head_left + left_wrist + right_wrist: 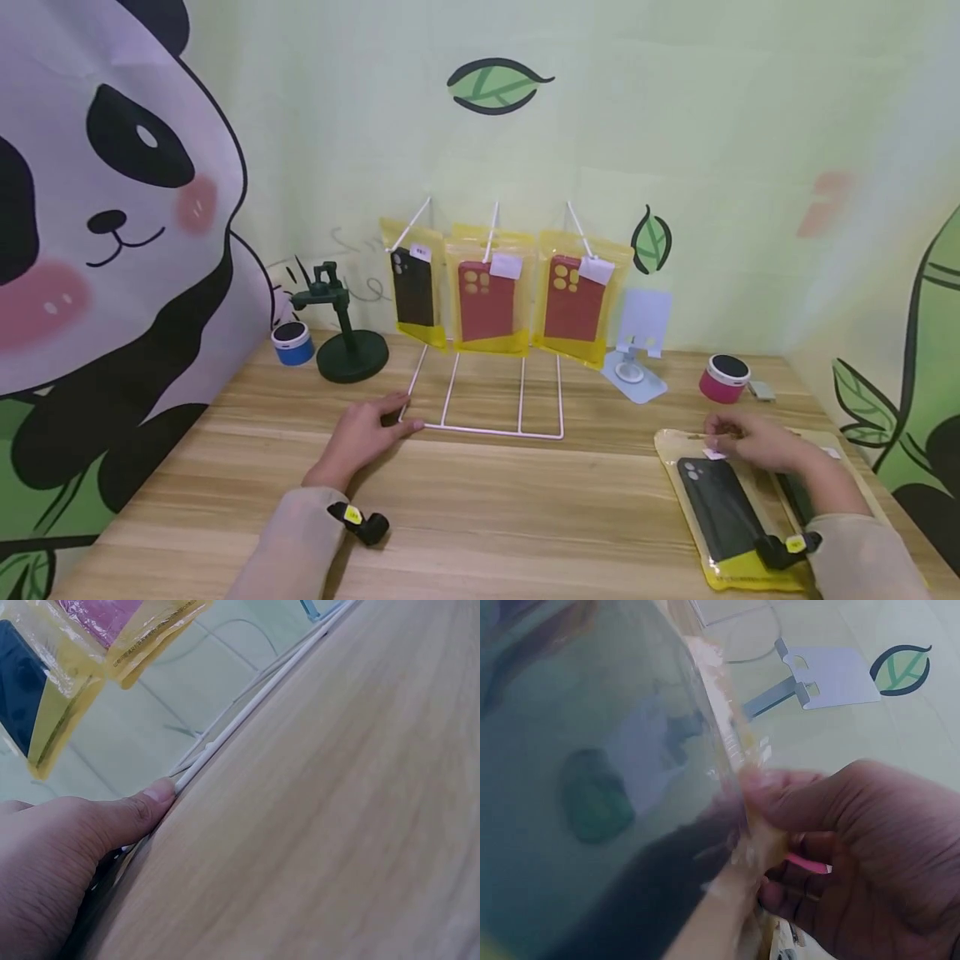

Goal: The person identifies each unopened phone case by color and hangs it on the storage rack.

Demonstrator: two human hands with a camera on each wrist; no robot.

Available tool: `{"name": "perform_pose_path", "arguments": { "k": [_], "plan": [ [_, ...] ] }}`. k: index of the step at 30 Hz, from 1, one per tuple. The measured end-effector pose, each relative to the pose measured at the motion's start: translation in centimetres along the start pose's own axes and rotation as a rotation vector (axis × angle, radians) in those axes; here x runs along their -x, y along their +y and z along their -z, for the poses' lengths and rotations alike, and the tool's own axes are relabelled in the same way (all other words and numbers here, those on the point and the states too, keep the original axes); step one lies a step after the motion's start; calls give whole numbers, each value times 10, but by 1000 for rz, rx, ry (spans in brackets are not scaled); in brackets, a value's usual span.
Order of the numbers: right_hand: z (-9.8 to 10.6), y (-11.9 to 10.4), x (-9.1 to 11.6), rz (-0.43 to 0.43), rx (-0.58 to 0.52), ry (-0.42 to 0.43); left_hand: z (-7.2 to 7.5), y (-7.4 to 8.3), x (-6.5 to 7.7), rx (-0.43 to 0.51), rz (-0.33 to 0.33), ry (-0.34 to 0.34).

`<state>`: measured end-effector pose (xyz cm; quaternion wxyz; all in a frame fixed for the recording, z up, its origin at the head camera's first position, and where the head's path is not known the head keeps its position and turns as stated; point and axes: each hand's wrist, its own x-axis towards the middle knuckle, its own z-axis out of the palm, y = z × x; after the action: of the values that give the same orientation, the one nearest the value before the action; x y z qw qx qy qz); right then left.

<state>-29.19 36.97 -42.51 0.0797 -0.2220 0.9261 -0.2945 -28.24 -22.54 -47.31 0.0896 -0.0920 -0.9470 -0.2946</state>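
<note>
My left hand (365, 437) holds the front left corner of a white wire rack (487, 431), its thumb (154, 799) on the wire at the tabletop. The other left fingers are mostly hidden in the left wrist view. From the rack's hooks hang packaged phone cases: a black case (412, 287) on the left, a red case (486, 304) in the middle and another red case (573, 304) on the right. At the right, my right hand (757, 446) pinches the top edge of a clear-and-yellow pouch holding a dark phone case (720, 508); the pouch (630, 787) fills much of the right wrist view.
A second packaged case (795, 493) lies partly under the right forearm. Behind stand a blue round speaker (293, 345), a dark green stand (352, 354), a pale phone stand (643, 325) and a pink speaker (723, 383). A small grey item (762, 391) sits beside the pink speaker.
</note>
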Motion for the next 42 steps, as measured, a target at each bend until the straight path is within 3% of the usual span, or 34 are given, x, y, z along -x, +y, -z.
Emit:
{"name": "perform_pose_path", "arguments": {
  "k": [7, 15, 23, 26, 30, 33, 37, 42],
  "plan": [
    [9, -14, -1, -8, -106, 211, 2, -1, 3, 3, 1, 14],
    [19, -37, -1, 19, -435, 235, 6, -3, 5, -9, -1, 24],
    [12, -86, -5, 262, -1077, 351, -5, 1, 6, 25, -10, 18],
    [3, -118, -4, 240, -1023, 390, -8, 0, 5, 34, 1, 2],
    [-4, -170, -9, 141, -709, 485, -8, -2, 4, 31, 7, 14],
    [-10, -208, -20, 134, -567, 547, -6, -3, 3, 27, 7, 18],
    [-24, -251, -41, 250, -520, 598, -4, -2, 2, 28, 8, 9],
    [-45, -299, -75, 459, -433, 686, 0, -3, 1, 34, 2, 9]
  ]
}}
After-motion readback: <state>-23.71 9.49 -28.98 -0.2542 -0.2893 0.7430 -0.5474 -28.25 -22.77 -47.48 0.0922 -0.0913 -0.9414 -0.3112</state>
